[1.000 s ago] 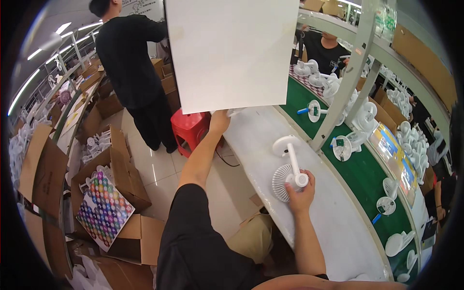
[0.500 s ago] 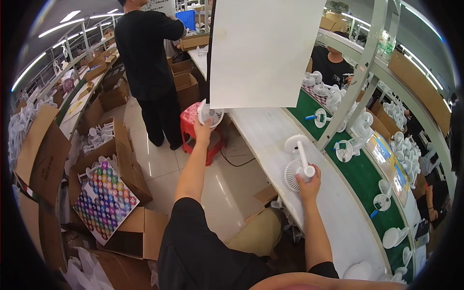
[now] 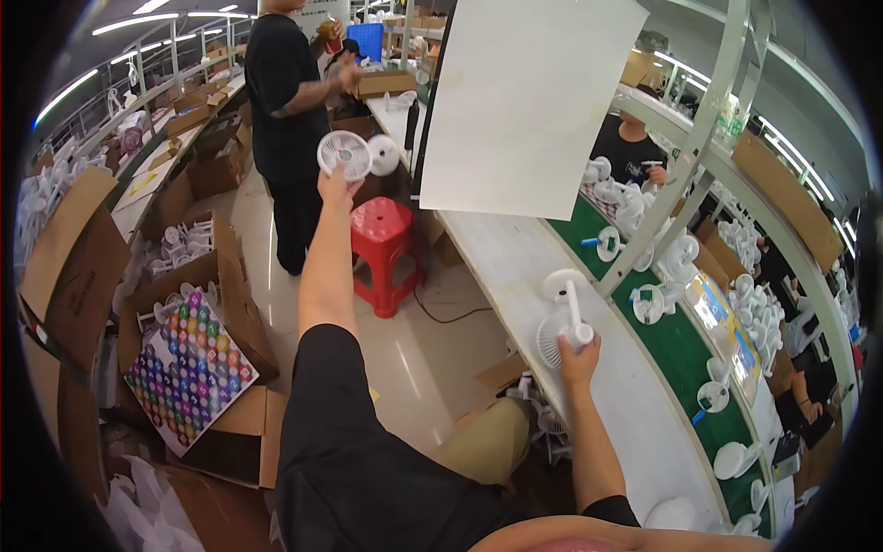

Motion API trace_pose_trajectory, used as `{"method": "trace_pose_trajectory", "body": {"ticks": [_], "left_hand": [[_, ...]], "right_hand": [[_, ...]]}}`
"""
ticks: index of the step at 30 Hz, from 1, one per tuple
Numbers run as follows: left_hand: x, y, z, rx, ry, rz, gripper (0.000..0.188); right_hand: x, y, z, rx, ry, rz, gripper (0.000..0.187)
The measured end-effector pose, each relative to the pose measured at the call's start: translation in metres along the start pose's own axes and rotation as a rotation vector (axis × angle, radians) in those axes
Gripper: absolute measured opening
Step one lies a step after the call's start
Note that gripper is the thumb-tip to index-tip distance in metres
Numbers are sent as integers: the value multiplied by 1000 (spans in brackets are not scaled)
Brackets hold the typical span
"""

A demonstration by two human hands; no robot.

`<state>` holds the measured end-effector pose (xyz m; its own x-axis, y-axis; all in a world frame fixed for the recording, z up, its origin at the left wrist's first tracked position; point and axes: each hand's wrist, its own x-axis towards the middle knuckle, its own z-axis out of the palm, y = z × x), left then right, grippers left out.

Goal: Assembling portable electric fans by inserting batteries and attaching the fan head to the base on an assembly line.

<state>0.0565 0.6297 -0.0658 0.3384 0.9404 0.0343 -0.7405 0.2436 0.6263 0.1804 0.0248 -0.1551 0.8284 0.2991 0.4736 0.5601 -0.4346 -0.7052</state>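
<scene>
My left hand (image 3: 338, 186) is stretched out at far left of the worktable and closed round a small white fan (image 3: 345, 155). Its round grille is turned to me, and its disc-shaped base sticks out to the right, above the red stool. On the white worktable (image 3: 487, 253) lies a second white fan (image 3: 574, 308), base pointing away and grille near. My right hand (image 3: 579, 359) grips it by the head; part of the grille is hidden behind the fingers and motor housing.
A white sheet (image 3: 524, 110) hangs over the table's far part. Below my left arm stands a red stool (image 3: 382, 258). Right of the table runs a green conveyor belt (image 3: 676, 373) with fan parts. Open cartons (image 3: 248, 423) fill the left; a person (image 3: 290, 120) stands ahead.
My left hand has lifted its fan up and to the left, away from the sheet, and the grille and base now show. My right hand and its fan have barely shifted.
</scene>
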Motion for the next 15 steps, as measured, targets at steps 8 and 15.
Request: {"method": "trace_pose_trajectory", "body": {"ticks": [8, 15], "left_hand": [[39, 39, 11, -136, -86, 141, 46], [36, 40, 15, -146, -4, 24, 48]], "right_hand": [[-11, -30, 6, 210, 53, 175, 53], [-8, -96, 37, 975, -67, 513, 42]]}}
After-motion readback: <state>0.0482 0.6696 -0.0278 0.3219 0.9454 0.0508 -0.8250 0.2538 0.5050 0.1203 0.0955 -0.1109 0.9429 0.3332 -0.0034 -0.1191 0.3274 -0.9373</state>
